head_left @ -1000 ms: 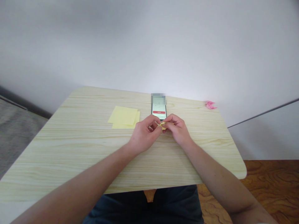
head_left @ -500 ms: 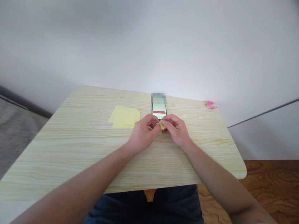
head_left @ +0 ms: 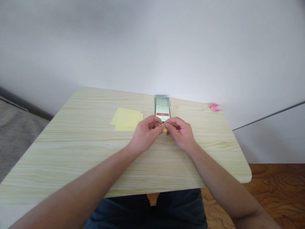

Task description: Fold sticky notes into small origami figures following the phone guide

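My left hand (head_left: 145, 133) and my right hand (head_left: 181, 133) meet over the middle of a light wooden table (head_left: 95, 159). Both pinch one small folded piece of yellow paper (head_left: 165, 128) between thumb and fingertips; most of it is hidden by the fingers. Just behind the hands a phone (head_left: 162, 113) lies flat with its screen lit. A few yellow square sheets (head_left: 126, 119) lie stacked to the left of the phone.
A small pink folded paper shape (head_left: 215, 107) sits at the table's far right corner. A white wall stands right behind the table. Wooden floor (head_left: 274, 190) shows on the right, and a grey surface (head_left: 14, 133) on the left.
The hands have drawn slightly closer together and less of the yellow paper shows between the fingers. Nothing else on the table has moved.
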